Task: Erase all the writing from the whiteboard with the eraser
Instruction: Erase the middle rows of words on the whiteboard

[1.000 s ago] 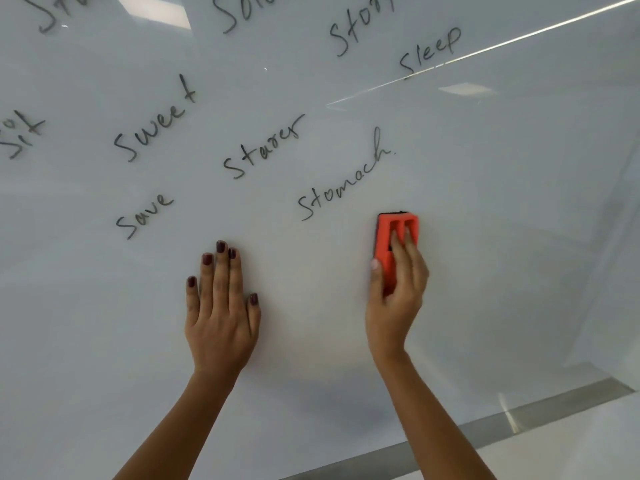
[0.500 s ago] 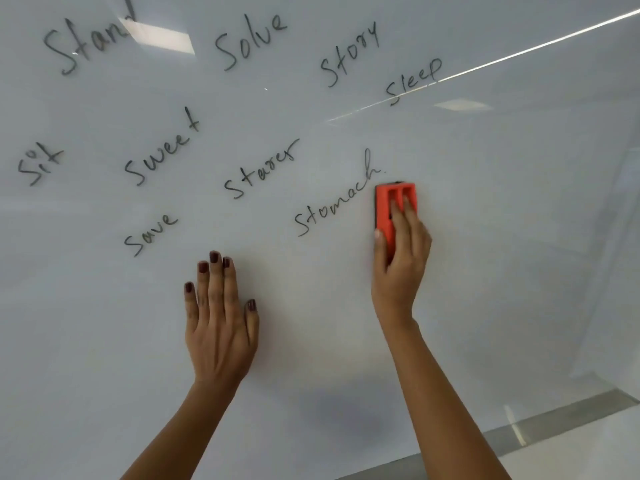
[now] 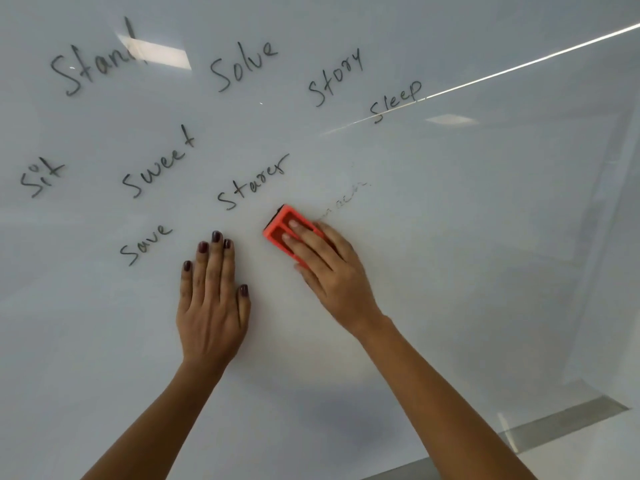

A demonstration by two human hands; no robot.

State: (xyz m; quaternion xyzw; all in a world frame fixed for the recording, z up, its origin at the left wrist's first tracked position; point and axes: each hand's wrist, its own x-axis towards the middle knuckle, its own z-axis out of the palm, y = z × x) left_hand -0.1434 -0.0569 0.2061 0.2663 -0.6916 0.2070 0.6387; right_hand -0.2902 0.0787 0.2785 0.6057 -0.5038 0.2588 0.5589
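My right hand [image 3: 329, 268] presses an orange eraser [image 3: 278, 228] flat against the whiteboard [image 3: 450, 237], just below the word "starer" [image 3: 252, 181]. A faint smeared trace of "stomach" [image 3: 344, 200] trails up and right of the eraser. My left hand [image 3: 211, 303] lies flat on the board with fingers together, beside the eraser's left. Black words remain: "Stand" [image 3: 90, 67], "Solve" [image 3: 242, 65], "story" [image 3: 334, 77], "sleep" [image 3: 394, 100], "sit" [image 3: 41, 176], "sweet" [image 3: 157, 168], "save" [image 3: 145, 242].
The board's metal bottom frame [image 3: 561, 422] runs along the lower right. Ceiling light reflections [image 3: 156, 53] glare on the glossy surface and partly hide the end of "Stand". The right half of the board bears no writing.
My right hand swept the eraser down and left across "stomach", leaving only a faint smear. The eraser now tilts diagonally near my left hand, which stayed put.
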